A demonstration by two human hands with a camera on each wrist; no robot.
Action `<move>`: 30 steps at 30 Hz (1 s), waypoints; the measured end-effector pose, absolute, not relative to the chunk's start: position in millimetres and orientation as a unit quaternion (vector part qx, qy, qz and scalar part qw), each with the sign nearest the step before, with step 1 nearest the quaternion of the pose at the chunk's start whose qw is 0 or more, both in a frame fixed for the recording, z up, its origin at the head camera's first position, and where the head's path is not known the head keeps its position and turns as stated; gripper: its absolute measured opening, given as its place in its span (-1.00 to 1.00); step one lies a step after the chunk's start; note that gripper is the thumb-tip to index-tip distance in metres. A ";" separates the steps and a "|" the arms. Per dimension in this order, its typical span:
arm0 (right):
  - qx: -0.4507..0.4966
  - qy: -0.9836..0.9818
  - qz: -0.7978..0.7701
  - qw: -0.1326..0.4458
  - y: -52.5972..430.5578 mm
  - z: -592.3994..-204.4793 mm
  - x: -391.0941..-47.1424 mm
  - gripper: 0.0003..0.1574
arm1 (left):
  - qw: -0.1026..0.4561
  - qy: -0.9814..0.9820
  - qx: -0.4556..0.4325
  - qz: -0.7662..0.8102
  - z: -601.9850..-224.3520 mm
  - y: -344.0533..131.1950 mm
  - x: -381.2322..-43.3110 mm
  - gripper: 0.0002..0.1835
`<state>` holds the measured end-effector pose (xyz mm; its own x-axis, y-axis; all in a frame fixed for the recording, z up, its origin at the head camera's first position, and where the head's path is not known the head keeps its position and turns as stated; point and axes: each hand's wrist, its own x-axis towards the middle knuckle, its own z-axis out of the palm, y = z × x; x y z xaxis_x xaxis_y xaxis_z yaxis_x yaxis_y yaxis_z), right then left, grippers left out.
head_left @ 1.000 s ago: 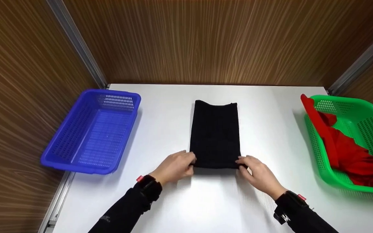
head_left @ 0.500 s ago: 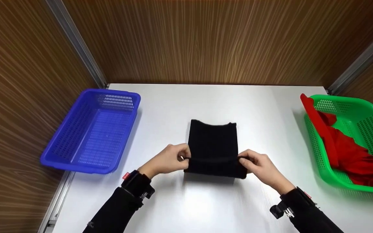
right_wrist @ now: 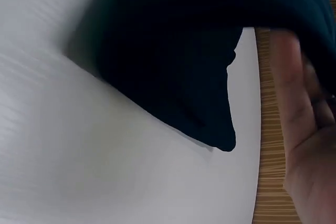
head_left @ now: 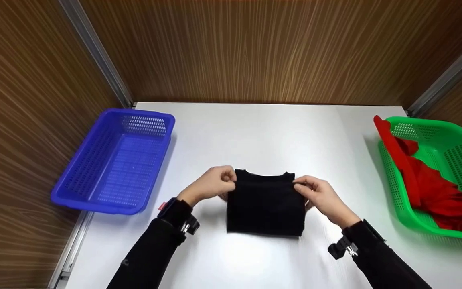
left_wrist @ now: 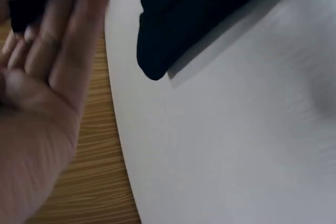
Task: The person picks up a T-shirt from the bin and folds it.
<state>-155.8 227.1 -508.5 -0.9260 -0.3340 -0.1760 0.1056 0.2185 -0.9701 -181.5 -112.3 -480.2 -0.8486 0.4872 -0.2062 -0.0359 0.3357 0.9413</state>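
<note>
A black shirt (head_left: 265, 208), folded into a compact rectangle, lies in the middle of the white table, its curved neckline edge facing the back wall. My left hand (head_left: 211, 184) pinches the left end of its folded-over edge between thumb and fingers. At the right end of that same edge, my right hand (head_left: 320, 196) pinches the cloth. The held flap is raised off the layer beneath, as the right wrist view shows, where the shirt (right_wrist: 168, 77) arches toward the fingers. In the left wrist view a corner of the shirt (left_wrist: 157, 51) rests on the table.
A blue perforated basket (head_left: 157, 168) stands on the left. On the right is a green perforated basket (head_left: 401, 212) with a red garment (head_left: 435, 188) draped over its near side. Brown wood-grain panels (head_left: 255, 52) enclose the back and both sides.
Both hands have lifted the shirt's near edge and carried it toward the far edge, folding it over. The shirt has slid nearer to me and now looks much shorter.
</note>
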 end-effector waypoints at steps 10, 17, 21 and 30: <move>-0.058 0.892 -0.448 0.023 218.0 -533.1 -195.1 -0.81 | 0.056 0.917 0.093 0.383 -506.4 -80.7 -211.4 -0.92; -0.062 0.926 -0.372 -0.007 214.8 -553.0 -204.9 -0.84 | 0.028 0.934 0.072 0.349 -531.6 -70.9 -220.7 -0.92; -0.081 0.936 -0.342 -0.029 214.6 -564.8 -205.0 -0.79 | 0.014 0.941 0.083 0.328 -544.5 -70.2 -220.1 -0.83; -0.259 0.931 -0.182 -0.183 217.3 -580.9 -195.3 -0.65 | -0.103 0.958 0.231 0.133 -563.6 -77.9 -212.4 -0.73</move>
